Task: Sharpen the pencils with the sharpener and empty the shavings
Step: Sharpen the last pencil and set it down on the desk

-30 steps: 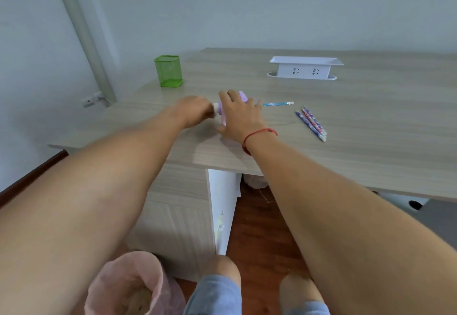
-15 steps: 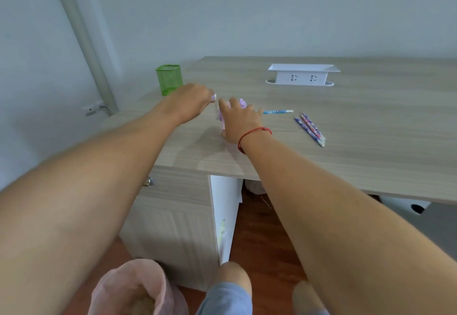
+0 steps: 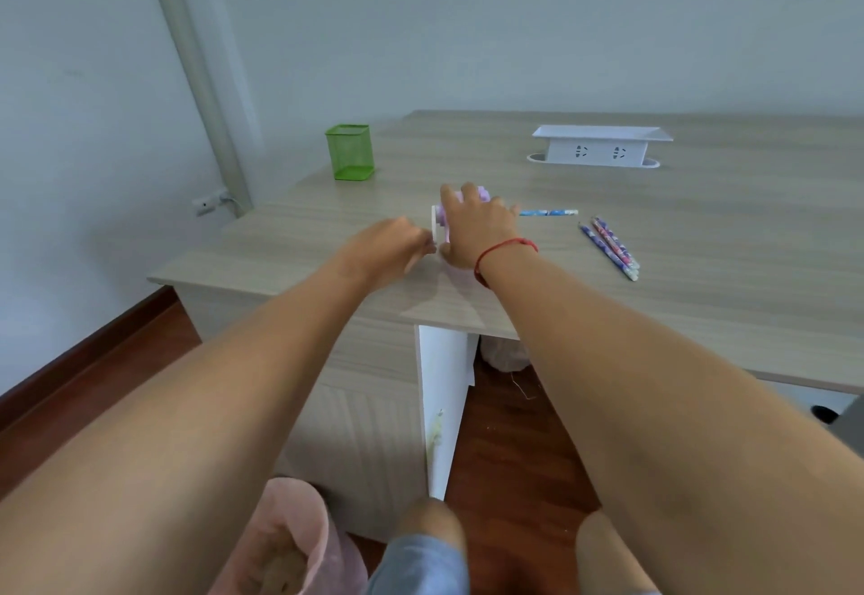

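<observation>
bits of brown (image 3: pixel 280 566) in pink bin (image 3: pixel 323 530); right hand (image 3: pixel 477 229) tight around sharpener (image 3: pixel 481 194), left hand (image 3: pixel 388 243) tight on its crank (image 3: pixel 437 226)

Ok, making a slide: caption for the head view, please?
Right hand holds a lilac plastic sharpener on the pale wooden desk, left hand grips its white crank, blue patterned pencil protruding.
</observation>
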The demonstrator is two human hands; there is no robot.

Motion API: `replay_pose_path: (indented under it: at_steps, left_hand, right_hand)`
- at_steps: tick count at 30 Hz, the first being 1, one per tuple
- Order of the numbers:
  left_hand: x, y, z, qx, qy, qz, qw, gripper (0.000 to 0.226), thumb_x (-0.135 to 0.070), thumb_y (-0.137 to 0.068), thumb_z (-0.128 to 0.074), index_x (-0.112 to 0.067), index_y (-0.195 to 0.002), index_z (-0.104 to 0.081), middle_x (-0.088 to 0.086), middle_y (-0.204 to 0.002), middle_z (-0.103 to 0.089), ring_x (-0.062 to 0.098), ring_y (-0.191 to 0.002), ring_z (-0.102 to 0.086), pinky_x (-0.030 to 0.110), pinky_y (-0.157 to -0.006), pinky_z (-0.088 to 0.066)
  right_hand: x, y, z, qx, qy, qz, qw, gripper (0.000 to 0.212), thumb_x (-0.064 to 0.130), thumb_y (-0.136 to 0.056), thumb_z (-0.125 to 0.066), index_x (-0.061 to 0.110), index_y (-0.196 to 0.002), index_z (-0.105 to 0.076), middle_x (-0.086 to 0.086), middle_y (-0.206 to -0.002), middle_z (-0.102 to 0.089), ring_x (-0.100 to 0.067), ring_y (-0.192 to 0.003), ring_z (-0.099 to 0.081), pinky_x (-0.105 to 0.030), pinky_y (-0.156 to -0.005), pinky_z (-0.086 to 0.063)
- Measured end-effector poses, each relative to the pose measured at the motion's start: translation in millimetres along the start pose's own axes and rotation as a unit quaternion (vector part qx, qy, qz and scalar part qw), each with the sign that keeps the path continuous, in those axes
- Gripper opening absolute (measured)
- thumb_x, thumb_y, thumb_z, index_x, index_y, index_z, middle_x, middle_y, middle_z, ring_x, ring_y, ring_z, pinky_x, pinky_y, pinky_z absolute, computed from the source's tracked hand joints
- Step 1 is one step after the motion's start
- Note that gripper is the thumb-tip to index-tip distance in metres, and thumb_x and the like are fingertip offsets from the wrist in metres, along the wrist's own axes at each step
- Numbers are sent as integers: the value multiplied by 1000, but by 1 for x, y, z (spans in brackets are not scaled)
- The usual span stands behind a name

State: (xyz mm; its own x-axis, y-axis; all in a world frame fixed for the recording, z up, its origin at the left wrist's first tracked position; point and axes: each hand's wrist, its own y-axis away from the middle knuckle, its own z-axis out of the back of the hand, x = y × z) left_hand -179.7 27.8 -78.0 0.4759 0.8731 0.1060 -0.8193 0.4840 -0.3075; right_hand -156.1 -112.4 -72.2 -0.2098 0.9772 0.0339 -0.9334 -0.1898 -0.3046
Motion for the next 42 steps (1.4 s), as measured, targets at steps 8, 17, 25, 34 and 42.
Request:
replay_pose_path:
  at_steps: [8, 17, 25, 34, 42]
  left_hand:
    - [13, -32, -5, 113, -1, 33, 993, 29, -25, -96, -46, -7, -104, -66, 18, -109, -67, 34, -97, -63, 36, -76, -46]
    - [26, -60, 32, 2, -53, 23, 998, 23, -12, -95, -44, 0, -86, -62, 24, -92, -63, 39, -86, -62, 42, -67, -47]
    - [3, -27, 39, -61, -11, 34, 998, 29, -18, -99, -40, 1, -90, -60, 26, -94, -61, 42, -89, -59, 45, -74, -43]
    - [3, -4, -12, -12, 41, 19, 999, 27, -17, -97, -43, -1, -99, -64, 22, -92, -66, 39, -85, -63, 43, -71, -47]
    - [14, -39, -14, 102, 30, 55, 993, 31, -27, -98, -43, -6, -108, -64, 19, -111, -66, 36, -100, -61, 35, -78, -43]
  right_hand:
    - [-6, 3, -5, -42, -4, 35, 999, 63, 45, -81, -63, 17, -132, -38, -8, -132, -44, -37, -107, -54, -56, -101, -36]
    - [0, -1, -3, -20, 15, -6, 1000, 53, 26, -90, -56, 22, -137, -33, -5, -134, -41, -39, -111, -52, -60, -105, -32]
    - [-1, -3, 0, -6, 33, -2, 999, 56, 26, -89, -62, 20, -136, -34, -8, -134, -41, -40, -112, -52, -57, -100, -38]
    - [1, -9, 1, 2, -8, -13, 1000, 44, 29, -93, -57, 19, -132, -40, -9, -134, -42, -39, -115, -50, -61, -102, -35]
    - [-2, -6, -2, -29, -2, 2, 1000, 48, 36, -88, -57, 18, -130, -41, -8, -131, -44, -36, -111, -51, -58, -103, -34]
